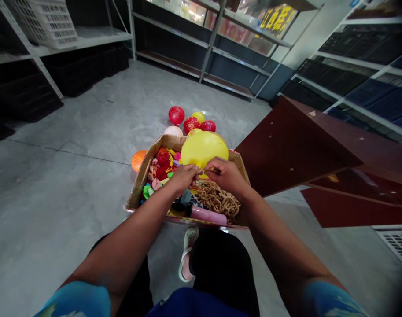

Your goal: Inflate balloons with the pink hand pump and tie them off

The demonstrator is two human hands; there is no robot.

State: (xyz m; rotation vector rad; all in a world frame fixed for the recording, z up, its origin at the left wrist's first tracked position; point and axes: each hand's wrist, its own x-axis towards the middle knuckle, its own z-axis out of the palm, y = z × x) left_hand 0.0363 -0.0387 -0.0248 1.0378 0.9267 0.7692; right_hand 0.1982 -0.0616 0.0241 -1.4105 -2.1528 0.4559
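A blown-up yellow balloon (204, 149) stands above an open cardboard box (134, 196), its neck toward me. My left hand (186, 178) is closed on the balloon's neck. From the other side my right hand (226, 175) pinches at the same neck, fingers curled and close to the left ones. Inside the box, limp balloons of many colours (161, 165) fill the left part. A heap of tan cord or rubber bands (219, 200) lies at the right. Along the near wall rests a pink hand pump (207, 215) with a black end.
Several inflated balloons, among them a red one (176, 115), lie on the floor beyond the box, and an orange balloon (138, 160) sits at its left. Dark red panel furniture (296, 145) stands close on the right. Metal shelving (174, 33) lines the back; a white basket (52, 24) is on the left rack.
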